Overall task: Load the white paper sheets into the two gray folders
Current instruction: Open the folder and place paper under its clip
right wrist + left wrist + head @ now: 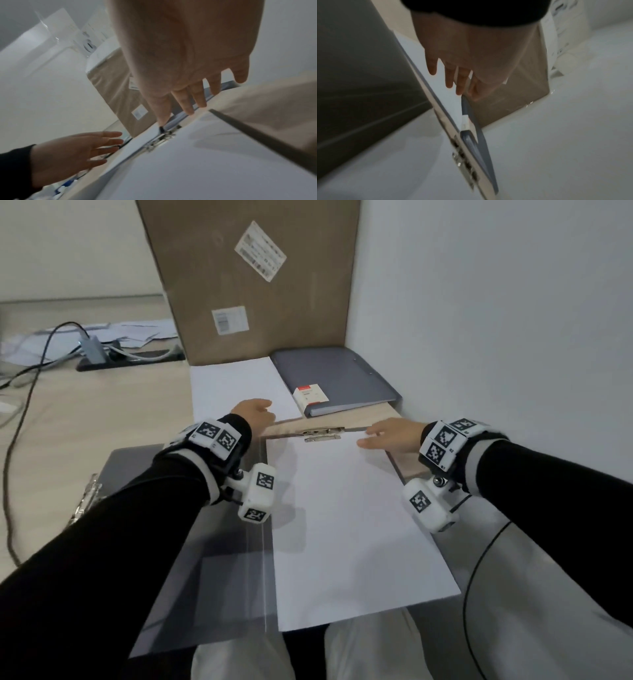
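An open gray folder (191, 542) lies in front of me. A white sheet (349, 525) lies on its right half, its top edge at the metal clip (323, 434). My right hand (387, 436) is open, fingers straight over the sheet's top right corner beside the clip (159, 140). My left hand (255, 410) is open too, fingers spread over the near corner of a loose stack of white sheets (236, 385) behind the folder. The second gray folder (329, 374) lies closed at the back right with a small red-and-white label on it.
A tall cardboard box (250, 278) stands against the back, and a white wall (496, 320) closes off the right side. Cables and a hub (92, 347) and scattered papers (137, 332) lie at the far left. A crinkled plastic wrapper (85, 498) sits left of the open folder.
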Demonstrator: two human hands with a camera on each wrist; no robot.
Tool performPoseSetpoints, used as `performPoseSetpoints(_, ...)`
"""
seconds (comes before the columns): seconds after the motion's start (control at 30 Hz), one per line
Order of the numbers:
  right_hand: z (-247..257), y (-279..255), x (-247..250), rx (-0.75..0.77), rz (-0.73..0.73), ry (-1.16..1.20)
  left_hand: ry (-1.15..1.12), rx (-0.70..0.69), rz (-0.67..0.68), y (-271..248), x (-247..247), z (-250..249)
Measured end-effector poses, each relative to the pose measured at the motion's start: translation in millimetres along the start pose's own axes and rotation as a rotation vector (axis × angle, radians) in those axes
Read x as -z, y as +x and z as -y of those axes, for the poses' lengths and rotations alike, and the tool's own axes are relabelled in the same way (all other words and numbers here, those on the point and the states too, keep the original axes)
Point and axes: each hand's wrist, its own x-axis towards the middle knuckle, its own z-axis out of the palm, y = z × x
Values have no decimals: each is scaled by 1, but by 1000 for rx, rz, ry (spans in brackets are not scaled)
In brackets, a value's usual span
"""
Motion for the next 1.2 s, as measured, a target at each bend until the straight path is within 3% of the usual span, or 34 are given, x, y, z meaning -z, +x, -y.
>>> performPoseSetpoints(0.1,27,9,15,80,-169,167,-22,95,-136,12,38,15)
performPoseSetpoints(0.2,65,34,20,120,-231,317,111,220,-163,23,67,36)
performPoseSetpoints(0.37,122,94,18,102,-148,279,178,368,-142,47,76,62)
performPoseSetpoints(0.57,142,140,1,39,31,14,53,407,-111,74,72,62)
performPoseSetpoints(0.73,141,150,-1,74,77,-64,-319,481,-69,93,87,62)
performPoseSetpoints(0.87,135,156,-2,66,87,-5,-364,505,-8,95,85,57)
performPoseSetpoints(1.0,132,154,-3,55,48,19,25,380,-89,91,77,48)
performPoseSetpoints(1.03,131,155,-4,59,33,73,18,358,-124,91,77,48)
performPoseSetpoints(1.1,130,157,-8,78,-71,286,-1,289,-191,91,80,51)
performPoseSetpoints(1.2,131,146,-5,86,-338,617,-134,231,-317,82,91,55)
